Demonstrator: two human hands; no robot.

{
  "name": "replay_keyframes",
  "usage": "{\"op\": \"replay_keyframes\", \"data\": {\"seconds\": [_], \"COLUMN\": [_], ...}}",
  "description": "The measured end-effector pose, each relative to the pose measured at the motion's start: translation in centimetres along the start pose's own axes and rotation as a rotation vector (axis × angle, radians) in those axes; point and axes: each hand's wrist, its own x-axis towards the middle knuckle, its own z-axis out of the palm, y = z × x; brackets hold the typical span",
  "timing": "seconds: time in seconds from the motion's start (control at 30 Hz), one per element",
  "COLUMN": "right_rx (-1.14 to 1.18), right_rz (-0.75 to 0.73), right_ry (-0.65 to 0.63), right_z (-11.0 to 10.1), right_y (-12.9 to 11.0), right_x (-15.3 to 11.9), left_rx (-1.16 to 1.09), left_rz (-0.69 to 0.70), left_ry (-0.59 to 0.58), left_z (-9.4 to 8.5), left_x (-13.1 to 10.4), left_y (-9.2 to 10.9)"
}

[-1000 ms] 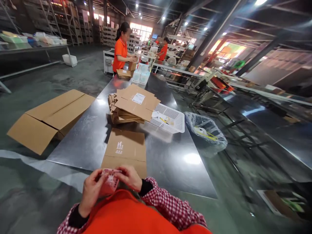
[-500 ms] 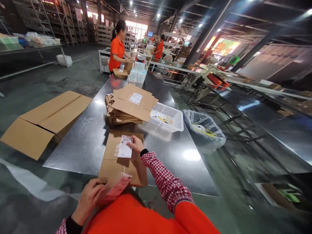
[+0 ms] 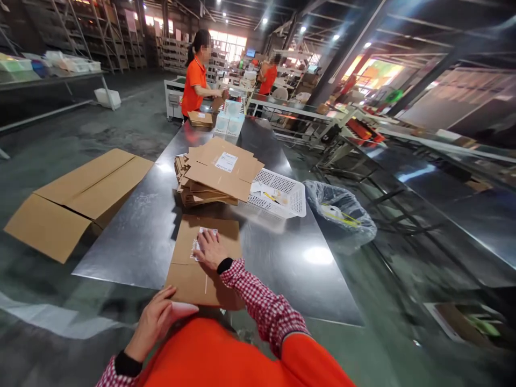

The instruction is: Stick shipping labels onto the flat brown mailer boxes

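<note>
My right hand [image 3: 210,250] lies flat, fingers spread, on a white printed label [image 3: 198,246] and covers most of it. Under the label is a flat folded cardboard box [image 3: 220,287] with printed lettering, at the near end of the metal table. My left hand [image 3: 152,321] is closed around a sheet of labels [image 3: 183,310], at the near left corner of the cardboard. Only a pale curled end of that sheet shows, and a strip of white paper [image 3: 60,318] hangs at the lower left.
Beyond the cardboard stands a stack of flattened boxes [image 3: 220,169], the top one labelled. Beside it is a white perforated basket [image 3: 296,200]. A plastic-lined bin [image 3: 342,215] stands right, a large open carton [image 3: 84,185] left. A co-worker [image 3: 195,80] works at the table's far end.
My right hand has gone from holding the label by its right edge to lying flat over it. The label sheet in my left hand has dropped lower and curled toward my body.
</note>
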Motion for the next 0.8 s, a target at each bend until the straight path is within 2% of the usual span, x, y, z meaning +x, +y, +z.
{"op": "replay_keyframes", "data": {"seconds": [0.03, 0.1, 0.2, 0.27, 0.37, 0.43, 0.5, 0.57, 0.63, 0.67, 0.73, 0.8], "right_rx": [-0.002, -0.002, 0.155, 0.356, 0.527, 0.545, 0.658, 0.900, 1.135, 1.180, 1.163, 1.117], "right_rz": [-0.042, 0.045, 0.445, 0.613, 0.620, 0.618, 0.610, 0.551, 0.462, 0.430, 0.380, 0.304], "right_ry": [-0.031, -0.037, 0.105, 0.186, 0.202, 0.216, 0.264, 0.306, 0.331, 0.348, 0.427, 0.527], "right_z": [0.3, 0.6, 0.5, 0.6, 1.4, 1.6, 1.1, -0.2, -2.4, -3.8, -7.1, -11.0], "right_y": [-0.1, 1.1, 4.7, 6.7, 7.4, 6.7, 5.9, 5.4, 5.3, 5.3, 5.8, 6.7], "right_x": [0.1, 0.3, -0.6, -2.6, -6.7, -9.3, -11.7, -13.7, -15.1, -15.5, -15.0, -12.4], "left_rx": [-0.009, -0.024, -0.003, 0.014, 0.007, -0.002, -0.028, -0.098, -0.200, -0.249, -0.321, -0.347], "left_rz": [-0.020, -0.062, -0.127, -0.161, -0.184, -0.190, -0.195, -0.202, -0.229, -0.251, -0.275, -0.257], "left_ry": [0.000, -0.003, 0.013, 0.011, 0.009, 0.024, 0.027, -0.002, -0.045, -0.063, -0.059, -0.021], "left_z": [-0.2, -0.4, -0.6, -0.3, 0.4, 0.7, 0.7, 0.2, -0.8, -1.5, -3.0, -4.5], "left_x": [0.1, 0.1, -0.3, -0.7, -1.0, -1.0, -1.1, -1.2, -1.4, -1.5, -1.4, -0.8], "left_y": [0.1, 0.4, 0.9, 1.3, 1.8, 1.9, 1.9, 1.8, 1.5, 1.4, 1.5, 2.0]}}
